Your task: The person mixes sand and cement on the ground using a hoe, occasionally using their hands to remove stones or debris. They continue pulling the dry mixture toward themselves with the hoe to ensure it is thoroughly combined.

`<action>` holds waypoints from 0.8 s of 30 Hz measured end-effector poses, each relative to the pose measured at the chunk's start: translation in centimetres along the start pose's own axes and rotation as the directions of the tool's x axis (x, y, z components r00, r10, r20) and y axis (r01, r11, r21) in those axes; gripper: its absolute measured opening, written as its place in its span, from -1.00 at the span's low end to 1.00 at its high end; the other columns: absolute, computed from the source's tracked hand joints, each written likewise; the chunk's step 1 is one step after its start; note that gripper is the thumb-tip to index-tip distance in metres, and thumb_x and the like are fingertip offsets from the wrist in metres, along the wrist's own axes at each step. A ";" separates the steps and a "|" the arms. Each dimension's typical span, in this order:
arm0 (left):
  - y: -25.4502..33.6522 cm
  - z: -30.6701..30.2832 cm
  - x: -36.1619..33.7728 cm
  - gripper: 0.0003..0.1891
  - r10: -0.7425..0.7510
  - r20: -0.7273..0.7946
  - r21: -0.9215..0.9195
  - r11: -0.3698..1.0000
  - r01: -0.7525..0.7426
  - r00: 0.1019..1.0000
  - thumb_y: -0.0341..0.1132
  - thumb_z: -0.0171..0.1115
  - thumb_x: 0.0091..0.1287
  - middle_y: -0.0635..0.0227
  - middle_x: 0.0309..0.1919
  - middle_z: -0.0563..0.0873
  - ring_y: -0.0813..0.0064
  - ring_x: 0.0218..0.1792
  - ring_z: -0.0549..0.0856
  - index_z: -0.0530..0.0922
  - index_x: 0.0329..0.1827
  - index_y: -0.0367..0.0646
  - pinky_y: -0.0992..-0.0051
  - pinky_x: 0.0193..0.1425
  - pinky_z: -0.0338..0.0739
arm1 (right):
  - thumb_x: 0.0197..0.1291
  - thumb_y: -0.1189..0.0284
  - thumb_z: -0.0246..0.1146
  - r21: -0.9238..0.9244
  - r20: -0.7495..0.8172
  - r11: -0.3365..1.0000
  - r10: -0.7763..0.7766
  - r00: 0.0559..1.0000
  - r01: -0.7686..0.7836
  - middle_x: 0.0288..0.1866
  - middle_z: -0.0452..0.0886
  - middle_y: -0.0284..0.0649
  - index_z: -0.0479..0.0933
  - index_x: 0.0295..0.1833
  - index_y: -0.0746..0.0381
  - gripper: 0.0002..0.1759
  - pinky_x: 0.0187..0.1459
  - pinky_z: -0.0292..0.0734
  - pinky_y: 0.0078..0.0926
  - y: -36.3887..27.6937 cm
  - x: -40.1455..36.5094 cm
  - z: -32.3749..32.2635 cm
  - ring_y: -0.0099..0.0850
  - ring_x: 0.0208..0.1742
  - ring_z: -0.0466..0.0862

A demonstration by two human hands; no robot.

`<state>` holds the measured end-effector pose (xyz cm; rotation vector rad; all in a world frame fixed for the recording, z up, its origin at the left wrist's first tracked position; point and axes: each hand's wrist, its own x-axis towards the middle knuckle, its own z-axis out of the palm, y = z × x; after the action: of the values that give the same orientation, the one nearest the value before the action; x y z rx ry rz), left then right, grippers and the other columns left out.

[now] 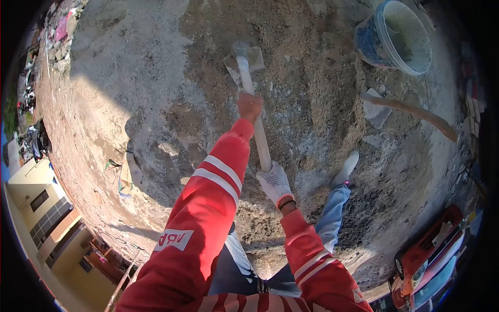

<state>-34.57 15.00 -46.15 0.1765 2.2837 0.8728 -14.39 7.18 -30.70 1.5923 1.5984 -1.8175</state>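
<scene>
Both Hands Locked on the Hoe

And here we are out on the bare ground (299, 112), with the hoe (262, 143) right in the middle of it, well in from every edge! Both hands are clamped on its pale handle, one above the other with a stretch of wood between. The left hand (250, 106), bare, takes the upper spot, just behind the head. The right hand (275, 183), in a white knitted glove, wraps the near end. The blade (254, 58) is down at the loose brown soil, flat and dusty; whether it bites in, I cannot tell from here.

Look at those red sleeves (221, 169), white bands across them! By the right arm, a blue trouser leg (332, 210) ends in a pale shoe (351, 162) on the dirt.

Over to the ground's far right: a bucket (370, 44), blue outside, tilted, its pale inside coated in grime. Just nearer lies a second hoe (416, 111), its brown, curved handle pointing to the right edge.

A crumpled cloth (126, 176) sits on the left part, near a broad shadow (156, 140). At the near right edge, a red car (429, 244); at the near left, a yellowish building (31, 182).
</scene>
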 end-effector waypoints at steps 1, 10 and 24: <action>0.1 0.4 -1.3 -0.63 -0.042 0.007 0.048 0.998 0.042 0.999 -0.34 0.35 0.00 -0.13 -0.32 0.71 -0.14 -0.18 0.72 0.51 -0.17 -0.40 0.16 -0.15 0.64 | 0.03 0.14 0.38 0.055 0.045 0.995 0.079 0.996 -0.082 -0.16 0.63 0.11 0.47 -0.08 0.37 -0.46 -0.05 0.53 -0.11 0.2 -1.3 -0.4 0.07 -0.07 0.63; -4.9 3.5 -22.6 -0.63 -0.228 0.111 -0.125 0.962 0.242 0.967 -0.42 0.34 0.02 -0.03 -0.41 0.67 -0.07 -0.30 0.71 0.41 -0.15 -0.34 0.18 -0.22 0.60 | 0.03 0.22 0.38 -0.151 0.071 0.966 0.224 0.972 -0.212 -0.30 0.59 0.06 0.43 -0.07 0.37 -0.50 -0.19 0.51 -0.22 10.6 -17.5 -6.5 -0.06 -0.24 0.62; 5.6 -1.6 -38.0 -0.87 -0.614 0.385 -0.619 0.382 0.686 0.689 -0.52 0.18 0.18 0.40 -0.66 0.45 0.50 -0.72 0.47 0.40 -0.45 -0.18 0.44 -0.64 0.45 | 0.03 0.24 0.28 -0.563 -0.143 0.766 0.278 0.950 -0.310 -0.49 0.61 0.01 0.49 -0.17 0.20 -0.68 -0.35 0.52 -0.08 8.5 -28.8 -16.2 0.06 -0.40 0.65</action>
<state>-7.27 5.27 -20.96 -0.9897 1.4809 1.1918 11.58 4.45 -8.82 1.4850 1.5991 -0.9918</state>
